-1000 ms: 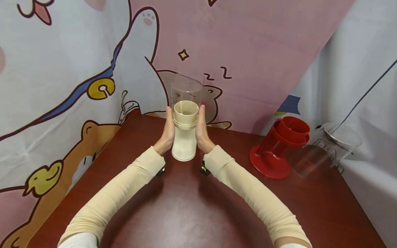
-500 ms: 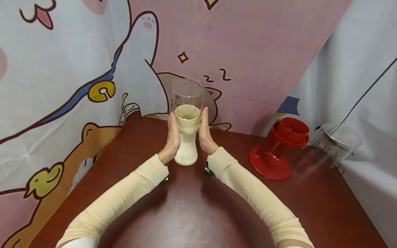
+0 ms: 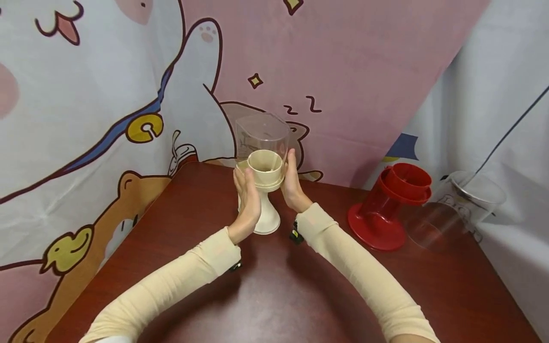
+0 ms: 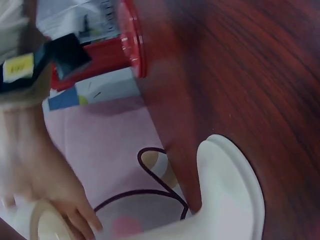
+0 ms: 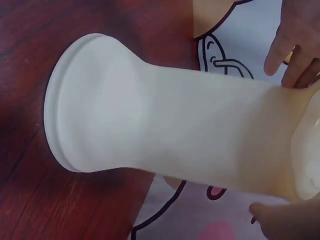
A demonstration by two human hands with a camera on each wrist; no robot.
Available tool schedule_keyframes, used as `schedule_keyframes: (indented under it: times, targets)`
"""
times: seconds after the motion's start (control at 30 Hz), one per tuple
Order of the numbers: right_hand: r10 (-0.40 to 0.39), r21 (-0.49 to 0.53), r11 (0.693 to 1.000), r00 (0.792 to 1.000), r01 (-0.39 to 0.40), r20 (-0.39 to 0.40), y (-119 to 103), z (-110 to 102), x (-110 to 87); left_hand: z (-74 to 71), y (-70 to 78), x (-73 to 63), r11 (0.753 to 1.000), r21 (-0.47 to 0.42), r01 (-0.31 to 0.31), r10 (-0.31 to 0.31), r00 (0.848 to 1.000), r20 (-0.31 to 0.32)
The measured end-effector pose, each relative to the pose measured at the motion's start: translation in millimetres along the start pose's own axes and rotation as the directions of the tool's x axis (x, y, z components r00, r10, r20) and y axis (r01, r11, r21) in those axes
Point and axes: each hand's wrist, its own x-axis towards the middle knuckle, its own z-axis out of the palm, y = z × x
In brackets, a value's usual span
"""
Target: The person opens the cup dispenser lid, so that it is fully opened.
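Cartoon-print cloth (image 3: 343, 62) hung behind and beside a dark red-brown table (image 3: 257, 295), glossy toward the near side. Near the table's far edge: cream stand (image 3: 267, 185), roughly upright between left hand (image 3: 249, 205) and right hand (image 3: 295, 186). Round cup (image 3: 266, 176) at top, collar (image 3: 268, 187) below it, then a narrower neck (image 5: 215, 125) and a flared foot (image 5: 85, 105). Clear sleeve (image 3: 262, 131) rose behind and above the cup; how it joined was not plain.

Handling, by eye: probably light for its bulk, likely hollow plastic. Body seemed stiff, no dent showing where it was held. Smooth finish, so apt to slip under a slack hold. Clear sleeve looked thin, the likeliest part to crack if knocked. Best hold, I judged: just under the collar from both sides, neck as second choice.

Left hand lay along the stand's left and near side at collar height, fingers reaching up, fairly straight. Right hand rested against the opposite side, fingers likewise extended. Neither clenched; stand steadied between them. Whether the foot bore on the table or hung just above, could not tell.

Red stand (image 3: 386, 209) and clear tub (image 3: 476, 202) stood together, well apart to the right.
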Motion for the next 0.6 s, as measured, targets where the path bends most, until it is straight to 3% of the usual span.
schedule_keyframes:
  times: [0.13, 0.23, 0.4, 0.5, 0.6]
  targets:
    - [-0.038, -0.075, 0.997, 0.989, 0.028, -0.140, -8, 3, -17.9, -16.6, -2.7, 15.6, 0.991, -0.118, -0.065, 0.061, 0.997, -0.044]
    - [-0.093, -0.161, 0.985, 0.964, 0.053, -0.251, -18, 14, -39.9, -29.7, -3.1, 39.9, 0.977, -0.181, -0.112, 0.107, 0.993, -0.039]
    - [-0.128, -0.281, 0.957, 0.970, 0.067, -0.206, -24, 34, -66.2, -35.4, -9.6, 72.9, 0.978, -0.191, -0.089, 0.114, 0.986, 0.123]
    - [-0.120, -0.304, 0.951, 0.973, 0.055, -0.198, -23, 40, -69.6, -32.8, -15.8, 77.4, 0.982, -0.164, -0.090, 0.122, 0.972, 0.201]
    - [-0.121, -0.293, 0.955, 0.969, 0.054, -0.214, -22, 40, -66.5, -30.1, -19.2, 76.8, 0.976, -0.180, -0.122, 0.163, 0.960, 0.230]
